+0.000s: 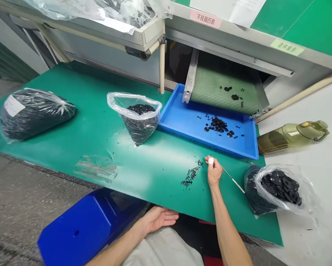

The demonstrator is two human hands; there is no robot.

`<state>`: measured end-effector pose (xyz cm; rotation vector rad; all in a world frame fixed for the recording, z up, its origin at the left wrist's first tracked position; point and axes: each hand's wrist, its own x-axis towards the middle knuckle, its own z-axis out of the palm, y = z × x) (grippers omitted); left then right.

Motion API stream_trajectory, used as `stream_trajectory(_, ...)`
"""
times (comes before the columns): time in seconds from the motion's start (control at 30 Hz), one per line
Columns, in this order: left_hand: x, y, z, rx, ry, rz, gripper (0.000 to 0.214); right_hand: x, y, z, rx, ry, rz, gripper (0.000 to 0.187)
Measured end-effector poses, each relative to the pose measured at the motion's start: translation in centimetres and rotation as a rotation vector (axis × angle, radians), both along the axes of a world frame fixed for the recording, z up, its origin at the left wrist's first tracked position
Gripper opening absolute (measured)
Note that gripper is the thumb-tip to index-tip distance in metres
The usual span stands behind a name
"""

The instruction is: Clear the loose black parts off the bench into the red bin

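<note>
A slender steel probe (232, 179) was seen pinched in the right hand (214, 170), its white end showing above the fingers, small black scraps (190, 176) lying just beside on the green mat (154, 184); the left hand (158, 218) was held spread, palm up, below the mat's edge.

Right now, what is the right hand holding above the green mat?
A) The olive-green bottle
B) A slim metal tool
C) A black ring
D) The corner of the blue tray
B. The right hand grips a slim metal tool with a small white end at the fingers, its shaft pointing toward the clear plastic bag of black rings.
</note>
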<state>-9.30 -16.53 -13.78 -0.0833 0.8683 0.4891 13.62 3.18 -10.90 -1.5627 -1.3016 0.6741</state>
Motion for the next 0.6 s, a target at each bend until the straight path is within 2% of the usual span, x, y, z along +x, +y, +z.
stream_trajectory(0.13,1.2,0.1,-1.4,0.000,-0.075,0.035,0.038,0.0,1.2,0.0,-0.015,0.015,0.118,0.037)
stream_trajectory(0.23,1.5,-0.1,-2.2,0.067,-0.093,-0.005,0.037,-0.7,1.0,0.2,-0.032,0.010,0.240,0.033)
stream_trajectory(0.4,0.9,0.4,-3.3,0.120,-0.149,-0.086,0.035,-2.9,-1.2,1.0,-0.051,-0.011,0.482,0.029)
stream_trajectory(0.6,1.2,0.3,-3.0,0.119,-0.161,-0.059,0.039,-4.7,-4.2,1.7,-0.063,-0.028,0.658,0.030)
